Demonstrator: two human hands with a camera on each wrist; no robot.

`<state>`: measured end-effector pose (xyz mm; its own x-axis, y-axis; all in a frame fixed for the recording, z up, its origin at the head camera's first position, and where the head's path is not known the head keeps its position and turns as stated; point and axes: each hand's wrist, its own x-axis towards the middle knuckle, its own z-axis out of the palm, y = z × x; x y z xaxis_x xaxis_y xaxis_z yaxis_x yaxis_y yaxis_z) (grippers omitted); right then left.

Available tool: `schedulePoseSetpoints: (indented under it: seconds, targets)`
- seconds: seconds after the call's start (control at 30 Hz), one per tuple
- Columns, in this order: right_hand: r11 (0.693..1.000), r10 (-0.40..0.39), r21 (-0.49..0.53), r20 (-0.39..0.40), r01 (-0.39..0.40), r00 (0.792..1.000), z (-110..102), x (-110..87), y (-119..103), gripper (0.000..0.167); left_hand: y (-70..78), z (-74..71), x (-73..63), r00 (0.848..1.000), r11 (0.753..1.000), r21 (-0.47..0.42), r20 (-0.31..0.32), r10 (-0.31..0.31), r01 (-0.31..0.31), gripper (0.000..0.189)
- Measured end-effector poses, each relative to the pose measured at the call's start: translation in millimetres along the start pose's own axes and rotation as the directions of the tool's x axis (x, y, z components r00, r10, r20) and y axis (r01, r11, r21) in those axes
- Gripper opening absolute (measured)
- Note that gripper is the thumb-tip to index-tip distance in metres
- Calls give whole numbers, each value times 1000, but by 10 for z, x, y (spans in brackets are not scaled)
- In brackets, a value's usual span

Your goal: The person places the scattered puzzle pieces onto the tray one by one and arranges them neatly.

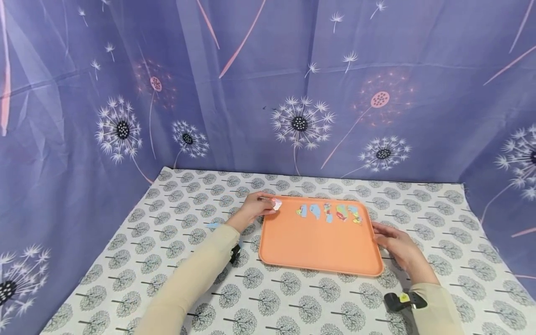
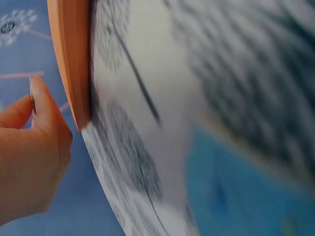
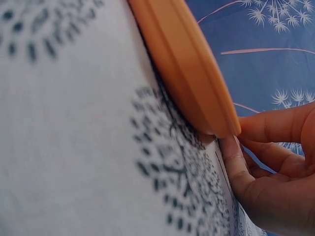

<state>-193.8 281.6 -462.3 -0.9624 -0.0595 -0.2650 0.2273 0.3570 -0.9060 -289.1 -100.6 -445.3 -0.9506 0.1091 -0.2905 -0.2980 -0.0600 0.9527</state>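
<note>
An orange tray [image 1: 318, 246] lies on the table, with a row of small colourful puzzle pieces [image 1: 315, 211] along its far half. At the tray's far left corner my left hand [image 1: 258, 205] pinches another puzzle piece [image 1: 277, 204], whitish and pink, between thumb and fingers. The left wrist view shows that piece edge-on as a thin sliver in the left hand [image 2: 34, 162]. My right hand [image 1: 398, 244] holds the tray's right rim; in the right wrist view its thumb and index finger meet at the rim of the tray [image 3: 197, 73].
Left of the tray, partly behind the left forearm, a light blue piece [image 1: 212, 225] lies on the tree-patterned tablecloth [image 1: 268, 298]. A blue curtain [image 1: 251, 93] with dandelion prints stands behind the table and at its sides. Each wrist wears a black strap [image 1: 404, 300].
</note>
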Motion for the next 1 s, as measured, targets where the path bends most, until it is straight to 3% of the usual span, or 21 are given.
schedulePoseSetpoints:
  seconds: [0.23, 0.57, 1.0]
  targets:
    - [1000, -5, -8, 5, 5, 1000, 6, 3, 9, 60, -66, 240, 85, 998, 999, 35, -54, 21, -19, 34]
    - [1000, 6, -4, -10, -6, 1000, -15, 18, 14, 60, -55, 461, 195, 996, 996, 71, -67, 55, -51, 28]
    - [999, -28, -29, -15, 28, 999, -30, 22, 35, 58, -112, 552, 235, 991, 985, 167, -112, 68, -48, 20]
